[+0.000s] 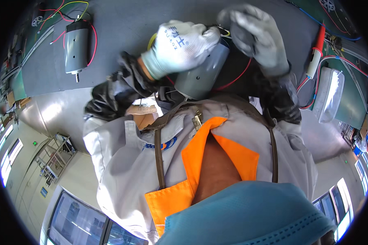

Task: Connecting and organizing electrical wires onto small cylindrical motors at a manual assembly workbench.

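1 grey motor [202,77], red lead [236,81] present, work seemingly unfinished; left hand [182,47] on its far end, fingers [210,36] bunched, contents hidden; right hand [261,36] beside it, grip unclear.

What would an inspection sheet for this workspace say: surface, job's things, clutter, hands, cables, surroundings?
Surface: dark grey, flat worktop.
Job's things: grey cylindrical motor partly under the left hand; second grey cylindrical motor apart, further left.
Clutter: red-and-white pointed tool, shiny pale oblong object, right side.
Hands: white-gloved left hand, grip unclear; white-gloved right hand, blurred.
Cables: thin red wire curving beside the nearer motor.
Surroundings: large dark-framed window, metal-framed rack.
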The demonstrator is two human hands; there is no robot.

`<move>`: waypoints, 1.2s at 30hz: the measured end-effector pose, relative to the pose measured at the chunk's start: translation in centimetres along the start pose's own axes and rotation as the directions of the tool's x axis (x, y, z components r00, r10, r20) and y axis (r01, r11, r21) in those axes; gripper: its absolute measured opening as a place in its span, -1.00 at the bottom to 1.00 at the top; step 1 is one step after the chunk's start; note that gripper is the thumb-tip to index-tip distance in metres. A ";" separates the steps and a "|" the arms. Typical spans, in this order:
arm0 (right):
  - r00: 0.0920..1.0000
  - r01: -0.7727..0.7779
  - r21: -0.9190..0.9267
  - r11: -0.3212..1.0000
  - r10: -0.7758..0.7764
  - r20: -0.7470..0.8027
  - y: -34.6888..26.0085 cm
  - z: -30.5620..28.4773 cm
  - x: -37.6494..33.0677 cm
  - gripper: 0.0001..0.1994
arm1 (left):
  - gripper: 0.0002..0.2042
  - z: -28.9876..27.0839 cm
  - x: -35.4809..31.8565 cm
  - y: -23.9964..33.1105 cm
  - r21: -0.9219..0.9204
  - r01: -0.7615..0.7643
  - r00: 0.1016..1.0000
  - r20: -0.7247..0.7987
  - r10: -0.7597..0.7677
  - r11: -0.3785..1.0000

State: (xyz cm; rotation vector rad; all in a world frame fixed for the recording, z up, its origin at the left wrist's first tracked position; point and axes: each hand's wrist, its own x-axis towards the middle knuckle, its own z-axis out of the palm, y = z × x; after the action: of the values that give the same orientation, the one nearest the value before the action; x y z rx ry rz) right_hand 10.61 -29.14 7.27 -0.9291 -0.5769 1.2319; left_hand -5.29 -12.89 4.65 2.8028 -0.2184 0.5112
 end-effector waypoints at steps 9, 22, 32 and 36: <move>0.782 0.395 -0.145 0.907 -0.415 -0.465 -7.1 -7.3 -5.9 -0.60 | -0.87 -0.1 -6.2 -2.9 -0.001 0.051 0.998 -0.046 -0.051 0.999; 0.912 -0.232 -0.750 0.619 -0.129 -0.389 -0.7 -3.8 -15.1 -0.72 | -0.84 1.3 -0.9 0.5 -0.364 -0.081 0.984 -0.175 0.018 0.928; 0.244 -0.650 -0.662 0.373 -0.723 -0.646 -8.3 -23.0 -29.1 -0.68 | -0.80 -0.4 0.2 2.8 -0.073 0.038 0.999 -0.006 -0.038 0.997; 0.296 -0.902 -0.429 0.054 -0.645 -0.704 -11.2 -30.5 -28.3 -0.53 | -0.84 -0.8 0.6 3.3 0.031 -0.015 1.000 0.005 0.015 0.999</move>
State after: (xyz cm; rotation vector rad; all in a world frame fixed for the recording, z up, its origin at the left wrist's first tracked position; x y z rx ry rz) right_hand 33.55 -65.49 3.63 -2.9509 -0.0945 -0.2067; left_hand -5.62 -15.82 6.40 2.8348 -0.2351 0.5154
